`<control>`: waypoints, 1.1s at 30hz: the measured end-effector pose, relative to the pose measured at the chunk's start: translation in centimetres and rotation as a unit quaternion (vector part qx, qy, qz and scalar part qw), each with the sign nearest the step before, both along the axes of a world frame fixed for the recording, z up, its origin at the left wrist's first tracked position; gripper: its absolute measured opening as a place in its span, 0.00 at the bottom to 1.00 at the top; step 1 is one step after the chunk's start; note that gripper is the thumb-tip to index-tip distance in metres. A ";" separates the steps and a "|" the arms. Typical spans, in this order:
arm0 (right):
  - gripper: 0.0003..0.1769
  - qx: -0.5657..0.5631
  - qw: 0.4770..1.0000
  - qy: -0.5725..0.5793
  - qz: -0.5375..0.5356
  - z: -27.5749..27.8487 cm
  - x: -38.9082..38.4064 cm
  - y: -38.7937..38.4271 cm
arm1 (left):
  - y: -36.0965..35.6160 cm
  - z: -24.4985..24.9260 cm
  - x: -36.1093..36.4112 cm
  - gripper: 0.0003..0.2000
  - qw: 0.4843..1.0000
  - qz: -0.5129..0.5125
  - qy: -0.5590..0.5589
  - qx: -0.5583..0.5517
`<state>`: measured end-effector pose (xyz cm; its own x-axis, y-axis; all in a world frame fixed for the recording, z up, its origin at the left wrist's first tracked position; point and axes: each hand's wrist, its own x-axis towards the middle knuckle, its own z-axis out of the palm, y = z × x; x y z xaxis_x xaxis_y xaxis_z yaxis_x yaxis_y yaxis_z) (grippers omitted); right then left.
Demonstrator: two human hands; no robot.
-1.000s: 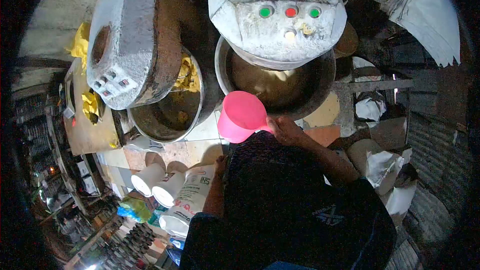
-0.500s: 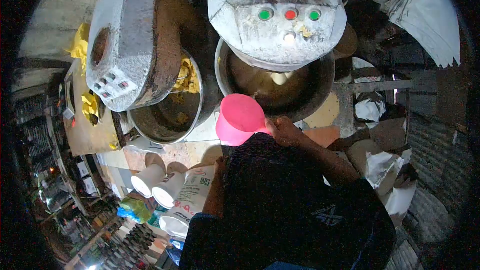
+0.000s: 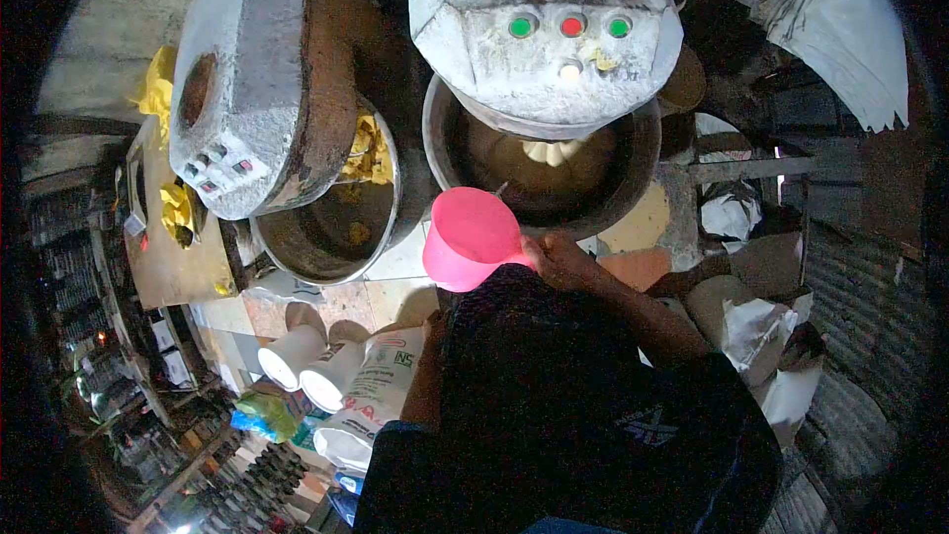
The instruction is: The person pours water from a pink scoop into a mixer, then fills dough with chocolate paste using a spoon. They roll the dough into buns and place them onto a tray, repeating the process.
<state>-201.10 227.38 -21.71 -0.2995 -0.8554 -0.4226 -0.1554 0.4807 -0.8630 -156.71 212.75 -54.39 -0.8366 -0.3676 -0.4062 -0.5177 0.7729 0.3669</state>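
A pink dipper [image 3: 473,237] is in my right hand [image 3: 554,259], whose fingers are closed round its handle. The dipper is at the near rim of a large metal mixer bowl [image 3: 431,143], where something pale shows on the mixing tool [image 3: 552,151] above brownish contents. Over that bowl stands a worn white mixer head [image 3: 544,69] with green and red buttons. My left hand [image 3: 435,320] hangs beside a printed white sack [image 3: 384,376]; its fingers are mostly hidden by my body, so its grip cannot be made out.
A second mixer [image 3: 242,89] stands at the left over a bowl [image 3: 397,193] with yellow dough on its tool. Two white buckets [image 3: 294,354] stand on the tiled floor [image 3: 390,302]. Yellow material lies on a board [image 3: 163,272] farther left. Torn paper sacks [image 3: 761,331] are at the right.
The pale mass on the mixing tool has changed shape and place. The dipper and my right hand have shifted very slightly left. My left hand looks unchanged.
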 end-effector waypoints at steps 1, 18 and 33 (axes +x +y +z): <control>0.24 0.001 1.000 0.000 0.000 0.4 0.0 -0.1 | 0.1 0.3 0.2 0.17 0.985 0.128 -0.009 0.117; 0.26 0.037 0.999 -0.012 0.038 -0.9 -0.3 -0.1 | 0.0 3.3 -2.4 0.14 0.937 0.275 -0.163 0.138; 0.22 -0.027 0.996 0.058 0.055 -0.6 -0.3 -0.2 | -0.7 2.2 -2.0 0.17 0.956 0.234 -0.135 0.119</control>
